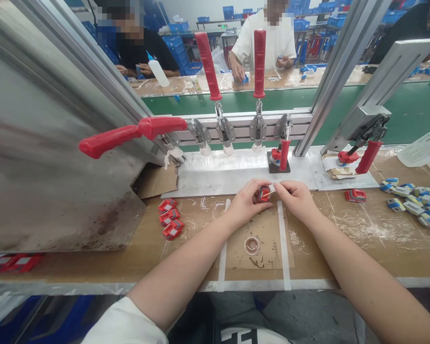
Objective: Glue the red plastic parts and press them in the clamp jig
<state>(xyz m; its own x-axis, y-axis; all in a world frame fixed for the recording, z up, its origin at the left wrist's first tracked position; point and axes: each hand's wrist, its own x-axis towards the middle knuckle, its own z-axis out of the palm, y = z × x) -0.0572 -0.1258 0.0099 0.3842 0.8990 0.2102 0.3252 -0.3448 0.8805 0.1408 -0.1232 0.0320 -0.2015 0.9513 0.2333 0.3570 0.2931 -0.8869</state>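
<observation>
Near the middle of the bench, my left hand (249, 203) grips a small red and grey part (263, 194) between thumb and fingers. Pinched in my right hand (295, 198) is a thin pale stick (270, 193), its tip at the red face of that part. Below my hands, a small round cup (252, 245) with brownish liquid rests on a cardboard sheet (236, 260) with dark smears, edged by white tape strips. Several red and grey parts (170, 217) lie to the left, and a single one (355, 196) lies to the right.
Red-handled clamps (260, 64) stand on a metal frame behind my hands; one holds a red part (275, 155). A second clamp (369, 157) is farther right. Blue, white and yellow parts (415, 200) pile at right. A metal panel (57, 143) fills the left. People work across the bench.
</observation>
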